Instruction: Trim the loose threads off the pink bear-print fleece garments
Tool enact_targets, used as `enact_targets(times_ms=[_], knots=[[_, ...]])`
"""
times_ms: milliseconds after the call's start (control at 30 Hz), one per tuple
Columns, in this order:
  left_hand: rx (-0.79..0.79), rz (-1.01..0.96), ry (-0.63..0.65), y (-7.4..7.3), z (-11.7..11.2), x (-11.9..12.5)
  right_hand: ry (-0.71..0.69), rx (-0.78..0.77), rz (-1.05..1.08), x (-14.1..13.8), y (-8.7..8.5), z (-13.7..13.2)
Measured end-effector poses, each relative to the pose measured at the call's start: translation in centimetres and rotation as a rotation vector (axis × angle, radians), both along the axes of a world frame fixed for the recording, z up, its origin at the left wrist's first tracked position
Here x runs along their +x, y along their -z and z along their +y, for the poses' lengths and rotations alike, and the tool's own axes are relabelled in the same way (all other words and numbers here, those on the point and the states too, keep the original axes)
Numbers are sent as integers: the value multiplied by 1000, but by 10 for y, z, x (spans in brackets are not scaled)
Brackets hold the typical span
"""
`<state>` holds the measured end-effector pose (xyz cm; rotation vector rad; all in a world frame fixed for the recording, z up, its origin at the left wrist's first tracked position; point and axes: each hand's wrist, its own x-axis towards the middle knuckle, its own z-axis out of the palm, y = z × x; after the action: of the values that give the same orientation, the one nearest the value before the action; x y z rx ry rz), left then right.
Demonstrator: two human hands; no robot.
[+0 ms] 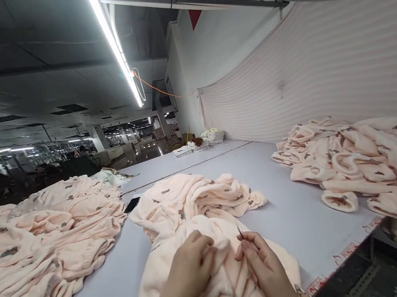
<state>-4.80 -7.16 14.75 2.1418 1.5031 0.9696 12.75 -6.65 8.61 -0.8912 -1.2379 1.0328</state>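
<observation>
As I watch from afar, a pale pink garment point(224, 278) lies bunched at the near middle of the table point(289, 212). Left hand point(197, 257): fingers curled in over the garment; pinching it, can't tell. Right hand point(260, 265): fingers closed on a slim pointed tool point(240, 232). Likely soft, light, limp, snag-prone; I'd grip a thick fold, off the point.

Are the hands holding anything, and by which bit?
The right hand grips a thin pointed tool below its exposed tip; the left hand is over the pink garment, any hold hidden.
</observation>
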Motion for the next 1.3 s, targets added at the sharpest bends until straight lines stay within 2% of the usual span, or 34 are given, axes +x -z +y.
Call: enact_targets(times_ms=[33, 167, 233, 300, 333, 400, 467, 500, 567, 700, 867, 933, 1000, 1100, 1200, 1300], knots=[[16, -91, -21, 1, 5, -2, 14, -15, -12, 3, 0, -1], [-6, -818, -77, -5, 25, -41, 80, -8, -20, 4, 10, -9], [2, -958, -91, -10, 27, -64, 92, 19, -137, -3, 24, -16], [4, -924, -92, -14, 20, -76, 95, 23, -332, -13, 38, -22], [-20, -824, -72, -14, 13, -76, 95, 20, -416, -18, 44, -24], [-114, -423, 17, -13, -4, -64, 109, 38, -483, -27, 51, -26], [-196, 102, 117, -8, -20, -43, 120, 81, -452, -34, 52, -26], [-195, 273, 119, -5, -26, -33, 128, 103, -427, -37, 50, -26], [-183, 400, 90, 2, -34, -19, 153, 145, -401, -40, 46, -25], [-188, 188, -8, 18, -43, -21, 268, 232, -456, -38, 41, -25], [-73, 25, -56, 42, -55, -34, 100, 224, -495, -28, 36, -35], [-77, -13, -60, 46, -58, -35, 136, 241, -541, -28, 35, -41], [-67, -52, -58, 45, -59, -35, 206, 235, -600, -33, 33, -44], [-98, -130, -12, 35, -56, -36, 218, 204, -615, -43, 29, -37], [-355, -256, 66, 22, -47, -39, 245, 174, -576, -51, 23, -23], [-566, -533, 91, 16, -38, -44, 209, 127, -581, -50, 17, -14]])
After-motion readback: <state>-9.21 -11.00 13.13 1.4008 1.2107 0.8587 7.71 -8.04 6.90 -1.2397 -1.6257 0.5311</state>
